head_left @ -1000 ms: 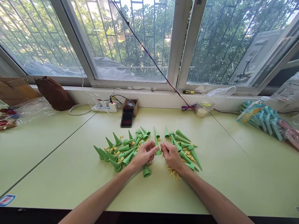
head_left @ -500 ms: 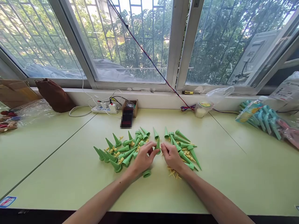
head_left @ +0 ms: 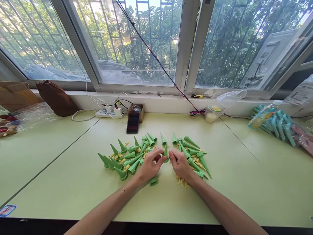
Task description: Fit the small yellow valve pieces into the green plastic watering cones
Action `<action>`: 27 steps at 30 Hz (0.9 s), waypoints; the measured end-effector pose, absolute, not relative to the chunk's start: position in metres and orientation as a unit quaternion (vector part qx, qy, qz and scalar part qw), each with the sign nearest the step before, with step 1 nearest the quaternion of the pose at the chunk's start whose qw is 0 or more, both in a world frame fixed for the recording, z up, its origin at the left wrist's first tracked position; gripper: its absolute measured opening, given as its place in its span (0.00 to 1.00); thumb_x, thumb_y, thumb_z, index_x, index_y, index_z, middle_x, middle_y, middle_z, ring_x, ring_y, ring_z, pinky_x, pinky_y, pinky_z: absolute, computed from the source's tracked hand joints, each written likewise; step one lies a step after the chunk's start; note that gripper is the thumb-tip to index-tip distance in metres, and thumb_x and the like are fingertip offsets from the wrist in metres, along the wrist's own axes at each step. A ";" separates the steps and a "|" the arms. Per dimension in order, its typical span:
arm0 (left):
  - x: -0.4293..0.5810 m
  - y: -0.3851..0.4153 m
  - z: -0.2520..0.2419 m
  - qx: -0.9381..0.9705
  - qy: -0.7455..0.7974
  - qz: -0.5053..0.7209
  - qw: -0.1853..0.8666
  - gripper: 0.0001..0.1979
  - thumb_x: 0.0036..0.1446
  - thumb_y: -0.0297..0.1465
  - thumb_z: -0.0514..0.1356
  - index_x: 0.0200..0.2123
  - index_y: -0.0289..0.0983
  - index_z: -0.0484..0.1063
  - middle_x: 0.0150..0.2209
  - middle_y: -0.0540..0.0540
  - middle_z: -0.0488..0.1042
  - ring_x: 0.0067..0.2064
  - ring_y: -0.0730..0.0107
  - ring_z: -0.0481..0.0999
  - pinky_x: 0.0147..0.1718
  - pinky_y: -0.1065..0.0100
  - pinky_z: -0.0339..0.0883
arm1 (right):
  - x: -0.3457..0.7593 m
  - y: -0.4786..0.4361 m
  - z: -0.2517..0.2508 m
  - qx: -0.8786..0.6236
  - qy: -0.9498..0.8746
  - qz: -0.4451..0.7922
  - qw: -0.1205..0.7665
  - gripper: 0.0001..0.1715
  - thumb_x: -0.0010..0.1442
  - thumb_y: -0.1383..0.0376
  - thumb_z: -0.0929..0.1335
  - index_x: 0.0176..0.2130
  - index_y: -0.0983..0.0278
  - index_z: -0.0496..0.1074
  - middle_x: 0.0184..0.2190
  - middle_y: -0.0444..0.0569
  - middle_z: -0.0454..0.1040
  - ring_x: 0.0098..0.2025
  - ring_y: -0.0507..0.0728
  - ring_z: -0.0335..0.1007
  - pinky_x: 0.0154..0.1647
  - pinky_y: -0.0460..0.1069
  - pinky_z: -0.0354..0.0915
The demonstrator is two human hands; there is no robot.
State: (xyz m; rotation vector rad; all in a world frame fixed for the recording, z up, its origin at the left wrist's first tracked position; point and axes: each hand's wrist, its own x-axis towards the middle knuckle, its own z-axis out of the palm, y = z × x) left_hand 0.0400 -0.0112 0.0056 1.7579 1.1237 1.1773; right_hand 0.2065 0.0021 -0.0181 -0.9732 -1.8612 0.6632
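Observation:
In the middle of the table my left hand [head_left: 152, 164] grips an upright green plastic spike [head_left: 165, 150] by its wide base, between thumb and fingers. Close by on its right is my right hand [head_left: 180, 163], with thumb and fingers pressed together; whatever they pinch is hidden. More green spikes [head_left: 123, 174] stand and lie to the left, with small yellow valve-like pieces [head_left: 126, 168] among them. A second group of green spikes [head_left: 204, 164] lies to the right, mixed with yellow pieces [head_left: 181, 180] partly covered by my right wrist. One green spike's ringed base [head_left: 154, 181] sits below my left hand.
Along the windowsill are a power strip [head_left: 110, 113], a small cardboard box [head_left: 140, 111] and a jar in a plastic bag [head_left: 212, 115]. A brown bag [head_left: 57, 99] sits at the far left. Bagged light-blue plastic parts [head_left: 278, 125] lie at the right.

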 end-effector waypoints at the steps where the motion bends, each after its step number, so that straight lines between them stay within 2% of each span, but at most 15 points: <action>1: 0.040 -0.012 0.006 0.687 0.437 0.461 0.354 0.13 0.57 0.39 0.64 0.29 0.37 0.67 0.25 0.52 0.65 0.24 0.78 0.63 0.22 0.75 0.57 | 0.207 0.002 -0.018 -0.396 -0.752 0.270 0.452 0.22 0.72 0.58 0.56 0.25 0.60 0.51 0.20 0.40 0.55 0.23 0.50 0.50 0.26 0.48 0.49; 6: 0.038 -0.009 0.002 0.638 0.432 0.419 0.480 0.18 0.59 0.45 0.62 0.29 0.38 0.64 0.17 0.58 0.57 0.15 0.80 0.58 0.15 0.76 0.50 | 0.206 0.001 -0.020 -0.399 -0.753 0.266 0.451 0.23 0.72 0.57 0.56 0.25 0.61 0.52 0.20 0.40 0.54 0.23 0.50 0.49 0.26 0.48 0.48; 9: 0.037 -0.006 0.000 0.613 0.420 0.412 0.527 0.21 0.59 0.49 0.60 0.29 0.37 0.62 0.18 0.59 0.57 0.14 0.81 0.59 0.13 0.76 0.49 | 0.206 0.001 -0.022 -0.396 -0.756 0.261 0.451 0.23 0.72 0.58 0.56 0.25 0.61 0.52 0.20 0.39 0.53 0.22 0.50 0.49 0.26 0.48 0.47; 13: 0.037 -0.004 0.000 0.614 0.413 0.417 0.528 0.21 0.58 0.49 0.61 0.30 0.36 0.64 0.21 0.58 0.60 0.15 0.81 0.62 0.14 0.77 0.52 | 0.204 0.000 -0.022 -0.397 -0.753 0.259 0.457 0.22 0.72 0.59 0.56 0.25 0.60 0.51 0.20 0.39 0.53 0.22 0.50 0.49 0.26 0.48 0.48; 27: 0.041 -0.010 0.005 0.635 0.424 0.432 0.479 0.18 0.58 0.46 0.63 0.32 0.37 0.67 0.17 0.57 0.61 0.18 0.79 0.61 0.18 0.75 0.56 | 0.205 0.001 -0.021 -0.406 -0.753 0.243 0.456 0.22 0.71 0.59 0.57 0.25 0.60 0.51 0.19 0.39 0.54 0.22 0.50 0.48 0.26 0.49 0.47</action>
